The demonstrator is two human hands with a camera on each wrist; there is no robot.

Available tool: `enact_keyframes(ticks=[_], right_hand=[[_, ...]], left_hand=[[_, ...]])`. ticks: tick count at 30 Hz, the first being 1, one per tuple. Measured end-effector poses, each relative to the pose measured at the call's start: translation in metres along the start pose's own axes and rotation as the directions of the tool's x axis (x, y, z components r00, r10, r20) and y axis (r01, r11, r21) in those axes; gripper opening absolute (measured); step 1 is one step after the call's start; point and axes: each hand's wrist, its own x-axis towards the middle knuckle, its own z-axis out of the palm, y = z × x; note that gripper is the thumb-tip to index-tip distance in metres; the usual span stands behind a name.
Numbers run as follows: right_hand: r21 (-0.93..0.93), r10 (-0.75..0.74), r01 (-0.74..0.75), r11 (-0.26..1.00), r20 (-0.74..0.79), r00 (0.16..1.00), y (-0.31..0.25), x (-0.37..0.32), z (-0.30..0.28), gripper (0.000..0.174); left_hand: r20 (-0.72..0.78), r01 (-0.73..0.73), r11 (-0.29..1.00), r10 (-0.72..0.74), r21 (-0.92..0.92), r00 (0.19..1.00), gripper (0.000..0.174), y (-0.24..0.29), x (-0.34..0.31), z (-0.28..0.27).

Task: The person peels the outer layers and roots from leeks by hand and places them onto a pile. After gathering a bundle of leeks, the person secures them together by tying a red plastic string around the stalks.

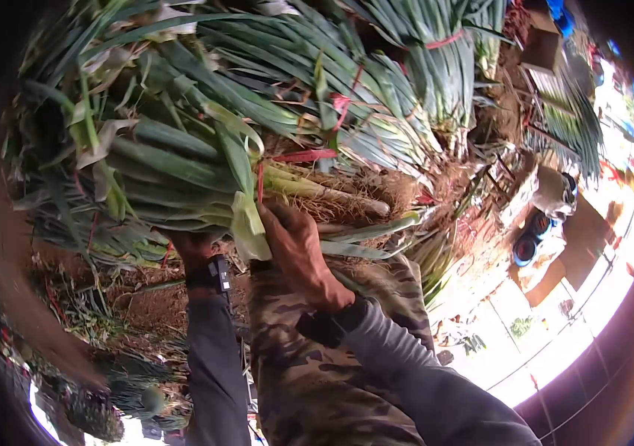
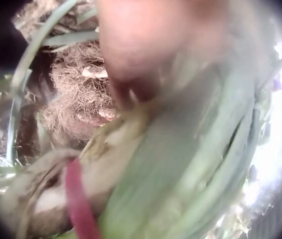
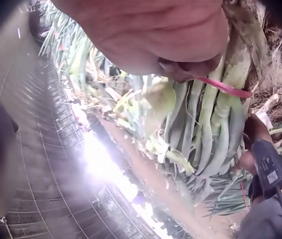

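Observation:
A bundle of green onions (image 1: 175, 175) with roots lies across the lap, red ties around its stalks. The right hand (image 1: 298, 249) is at the near side of the bundle, fingertips by a narrow red tie (image 1: 260, 183). In the right wrist view the right hand (image 3: 156, 40) has curled fingers, and a red tie (image 3: 228, 88) runs out from them over the stalks. The left hand (image 1: 194, 245) grips the bundle from below, mostly hidden by leaves; the right wrist view shows the left hand (image 3: 250, 144) against the stalks. The left wrist view is blurred around a hand (image 2: 151, 45).
More tied onion bundles (image 1: 436, 74) are heaped beyond the hands. Loose roots and soil (image 1: 146, 308) lie at the left. At the right are a flattened cardboard piece (image 1: 590, 241) and blue-rimmed round objects (image 1: 526, 247). Camouflage cloth (image 1: 317, 372) covers the lap.

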Motion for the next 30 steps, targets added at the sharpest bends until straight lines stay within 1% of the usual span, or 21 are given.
enact_keyframes(ticks=[1,4,6,8,9,12,13,16,17,20,21,22,24,26,27,28,29,30], right_hand=[[-0.029,0.039,-0.040,0.999,-0.028,0.999,-0.005,-0.011,-0.012,0.040],[-0.112,0.090,-0.098,0.989,-0.073,0.993,-0.011,-0.038,-0.063,0.040],[-0.073,0.091,-0.104,0.992,-0.164,0.982,-0.012,-0.054,-0.091,0.037],[-0.092,0.019,-0.040,0.995,-0.222,0.975,-0.011,-0.060,-0.124,0.036],[-0.080,0.176,-0.204,0.976,-0.266,0.948,-0.018,-0.063,-0.143,0.036],[-0.115,0.002,-0.040,0.993,-0.313,0.950,-0.019,-0.074,-0.194,0.035],[-0.218,-0.122,0.048,0.975,-0.341,0.932,-0.020,-0.077,-0.209,0.033],[-0.288,-0.181,0.097,0.953,-0.283,0.942,-0.039,-0.102,-0.262,0.029],[-0.284,-0.206,0.127,0.950,-0.270,0.940,-0.050,-0.112,-0.277,0.024],[-0.407,-0.275,0.170,0.898,-0.215,0.937,-0.074,-0.135,-0.328,0.020],[-0.434,-0.347,0.228,0.872,-0.219,0.912,-0.081,-0.141,-0.346,0.018],[-0.426,-0.415,0.297,0.855,-0.216,0.884,-0.089,-0.145,-0.364,0.021],[-0.372,-0.409,0.296,0.880,-0.275,0.870,-0.113,-0.154,-0.399,0.024],[-0.248,-0.346,0.266,0.931,-0.377,0.859,-0.127,-0.154,-0.438,0.032],[-0.219,-0.355,0.285,0.933,-0.435,0.828,-0.135,-0.150,-0.456,0.034],[-0.206,-0.356,0.293,0.934,-0.459,0.814,-0.139,-0.142,-0.480,0.027],[-0.669,-0.674,0.403,0.624,-0.200,0.711,-0.144,-0.127,-0.512,0.030],[-0.916,-0.871,0.384,0.113,0.095,0.481,-0.149,-0.112,-0.543,0.035]], left_hand=[[0.036,0.006,0.999,-0.007,0.036,0.999,0.075,-0.008,-0.005,0.003],[0.069,0.099,0.994,-0.102,0.044,0.992,0.075,-0.035,-0.019,0.031],[0.064,0.172,0.984,-0.174,0.038,0.983,0.076,-0.060,-0.033,0.040],[0.065,0.241,0.970,-0.243,0.030,0.968,0.076,-0.089,-0.049,0.059],[0.074,0.270,0.963,-0.271,0.017,0.960,0.077,-0.105,-0.057,0.071],[0.071,0.353,0.936,-0.352,-0.008,0.933,0.078,-0.144,-0.083,0.098],[0.076,0.363,0.932,-0.361,-0.013,0.929,0.078,-0.156,-0.090,0.112],[0.097,0.392,0.919,-0.387,-0.048,0.917,0.079,-0.184,-0.111,0.158],[0.095,0.393,0.917,-0.387,-0.067,0.917,0.080,-0.190,-0.120,0.173],[0.095,0.387,0.912,-0.376,-0.139,0.922,0.081,-0.202,-0.155,0.228],[0.104,0.380,0.906,-0.366,-0.186,0.925,0.082,-0.204,-0.169,0.250],[0.114,0.374,0.896,-0.357,-0.239,0.927,0.082,-0.207,-0.184,0.272],[0.156,0.370,0.850,-0.336,-0.375,0.929,0.083,-0.212,-0.213,0.320],[0.238,0.393,0.734,-0.313,-0.553,0.919,0.084,-0.218,-0.236,0.369],[0.281,0.410,0.673,-0.298,-0.616,0.912,0.085,-0.224,-0.243,0.391],[0.329,0.432,0.617,-0.281,-0.658,0.902,0.086,-0.233,-0.244,0.413],[0.355,0.435,0.638,-0.259,-0.636,0.898,0.086,-0.243,-0.243,0.432],[0.376,0.412,0.721,-0.223,-0.557,0.899,0.087,-0.258,-0.236,0.448]])
